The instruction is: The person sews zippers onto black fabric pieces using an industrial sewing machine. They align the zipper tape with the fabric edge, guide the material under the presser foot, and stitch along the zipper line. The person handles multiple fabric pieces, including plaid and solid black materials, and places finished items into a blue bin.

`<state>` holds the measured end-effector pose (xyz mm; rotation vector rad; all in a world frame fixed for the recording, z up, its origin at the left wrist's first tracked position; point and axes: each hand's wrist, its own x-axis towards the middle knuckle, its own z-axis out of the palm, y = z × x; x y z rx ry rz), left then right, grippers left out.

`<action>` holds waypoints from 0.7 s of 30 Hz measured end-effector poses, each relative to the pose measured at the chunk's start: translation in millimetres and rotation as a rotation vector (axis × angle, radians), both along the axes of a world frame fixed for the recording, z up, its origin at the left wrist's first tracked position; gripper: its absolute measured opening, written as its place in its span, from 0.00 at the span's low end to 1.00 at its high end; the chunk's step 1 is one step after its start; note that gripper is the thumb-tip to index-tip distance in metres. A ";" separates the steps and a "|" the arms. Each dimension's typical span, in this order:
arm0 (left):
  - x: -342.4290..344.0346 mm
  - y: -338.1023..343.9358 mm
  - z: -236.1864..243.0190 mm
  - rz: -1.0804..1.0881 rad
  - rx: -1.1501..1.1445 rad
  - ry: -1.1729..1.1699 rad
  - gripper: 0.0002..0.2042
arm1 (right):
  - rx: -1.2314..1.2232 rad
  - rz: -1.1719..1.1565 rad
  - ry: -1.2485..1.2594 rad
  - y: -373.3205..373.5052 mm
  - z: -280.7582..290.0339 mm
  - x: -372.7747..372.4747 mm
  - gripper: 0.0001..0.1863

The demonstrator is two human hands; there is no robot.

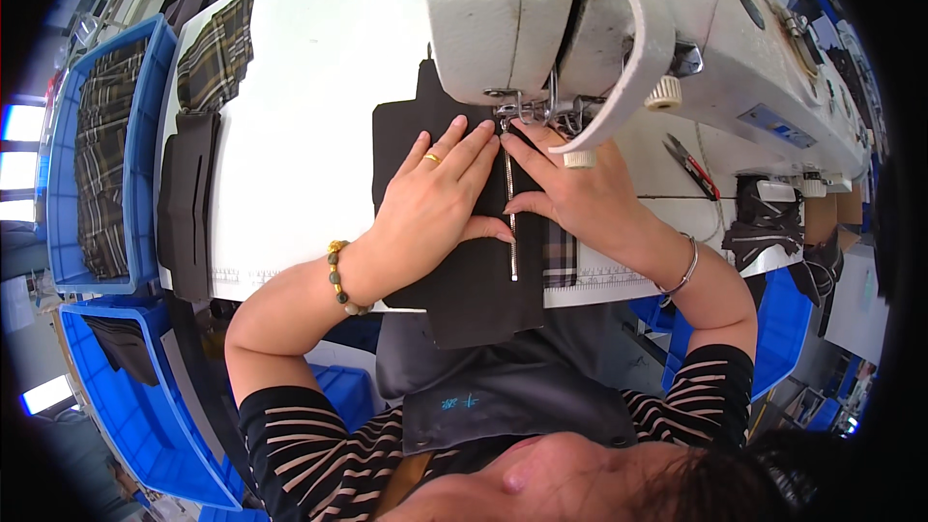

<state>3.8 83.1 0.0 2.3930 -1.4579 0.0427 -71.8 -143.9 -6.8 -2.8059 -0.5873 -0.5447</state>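
A dark fabric panel point(464, 300) lies on the white sewing table, its near end hanging over the front edge. Down it runs a narrow silvery strip point(514, 256) that looks like a metal zipper, reaching to the presser foot point(504, 118) of the white sewing machine point(493, 24). My left hand point(430, 193) rests flat on the panel left of the strip, fingers stretched and thumb touching the strip. Across from it my right hand point(580, 184) lies with fingers extended, its fingertips close to the foot. Plaid fabric point(560, 261) shows partly beneath the panel's right side.
Plaid pieces point(217, 53) and folded dark pieces point(188, 203) lie at the table's left. Beside them stands a blue bin point(155, 126) of plaid cloth, with another blue bin point(159, 425) lower down. Red-handled snips point(694, 169) and dark scraps point(764, 237) lie at the right.
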 end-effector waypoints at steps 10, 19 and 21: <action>-1.3 -0.7 -0.7 0.010 -0.020 -0.013 0.46 | -0.087 -0.045 0.005 0.3 -8.0 -2.7 0.40; 1.3 -1.0 -2.7 0.022 -0.026 -0.024 0.47 | -0.083 -0.052 0.012 0.4 -8.4 -1.8 0.39; 0.8 -1.1 -3.0 0.023 -0.028 -0.025 0.47 | -0.096 -0.051 0.002 0.6 -5.7 -2.1 0.39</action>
